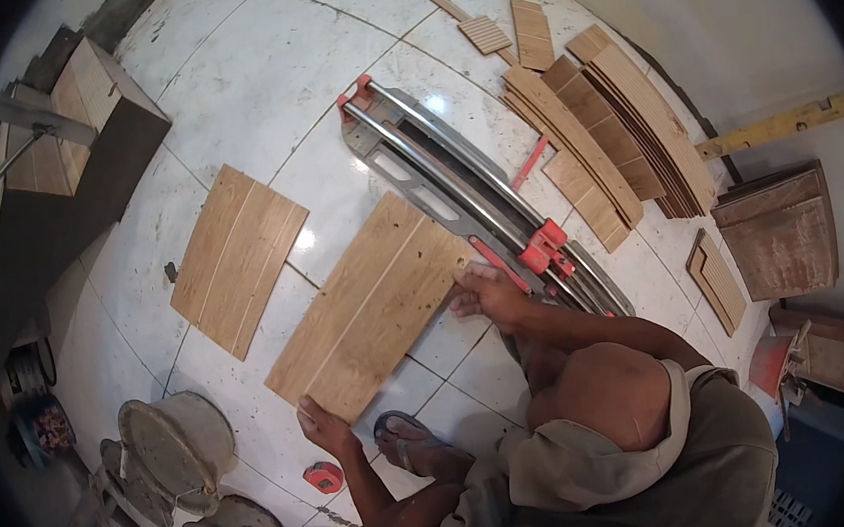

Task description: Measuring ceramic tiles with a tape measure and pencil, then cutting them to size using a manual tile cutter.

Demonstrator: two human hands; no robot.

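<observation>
A long wood-look tile (pixel 370 303) with a pale line along its length slants between my two hands. My left hand (pixel 326 427) grips its near left corner, and my right hand (pixel 490 293) holds its right end. Just beyond that right end lies a manual tile cutter (pixel 454 175) with two shiny rails, a grey base and red fittings. The tile's far edge comes close to or touches the cutter's base; I cannot tell which. Another wood-look tile (pixel 239 259) rests on the floor to the left. A red tape measure (pixel 323 477) sits near my left forearm.
Stacks of wood-look tiles (pixel 665 117) and cut pieces lie at the right, near a yellow level (pixel 781 124). Dirty buckets (pixel 177 446) stand at the lower left. Tiled steps (pixel 78 123) rise at the upper left. The floor (pixel 253 47) is white tile.
</observation>
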